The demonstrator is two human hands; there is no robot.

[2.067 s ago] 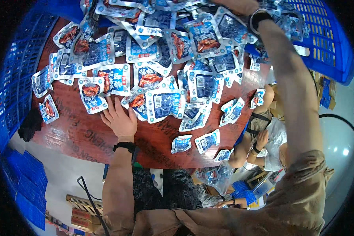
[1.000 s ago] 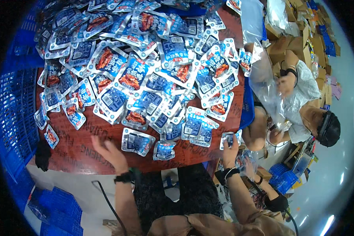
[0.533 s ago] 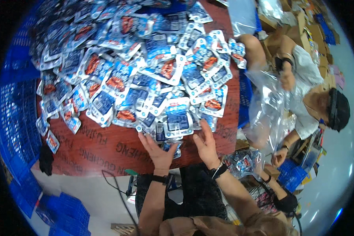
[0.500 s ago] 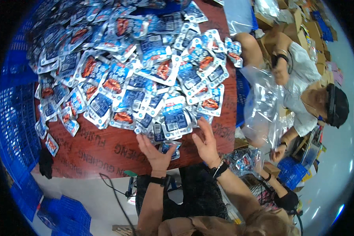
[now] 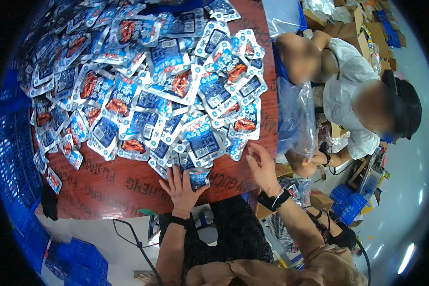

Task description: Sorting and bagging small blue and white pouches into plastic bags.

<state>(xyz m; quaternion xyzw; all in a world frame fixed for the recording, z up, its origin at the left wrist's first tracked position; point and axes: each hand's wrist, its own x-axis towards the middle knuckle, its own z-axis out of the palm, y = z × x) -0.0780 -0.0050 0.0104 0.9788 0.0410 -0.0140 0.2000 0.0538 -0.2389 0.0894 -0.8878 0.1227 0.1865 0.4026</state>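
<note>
Currently, through my feed, a small foil pouch (image 5: pixel 199 178) lies flat at two o'clock of the left hand (image 5: pixel 180 190), in the gap between thumb and forefinger; whether skin touches foil there I cannot tell. That hand is spread open, palm down on the red-brown table (image 5: pixel 105 195), its fingers pointing to twelve, just short of the front of a big pouch pile (image 5: pixel 117 102) that sprawls from nine o'clock round to one. The right hand (image 5: pixel 266 170), near the table's edge at three o'clock of the left, has thumb and fingers apart and loosely curled, with nothing visible between them; its nearest pouch (image 5: pixel 237 148) is at ten o'clock. As for containers, I see a blue lattice crate (image 5: pixel 14 157) at nine o'clock of my view, contents hidden, and blue crates (image 5: pixel 76 262) toward eight. Just past the right hand, at one o'clock, a co-worker (image 5: pixel 338 107) holds a clear bag (image 5: pixel 295 114), and another clear bag (image 5: pixel 298 188) at four has pouches showing through it, beside a cardboard box (image 5: pixel 321 200). Compared with half a second ago, when both hands flanked the pile's front, the right has swung out toward three and the co-worker's bag has dropped closer to the table edge
</note>
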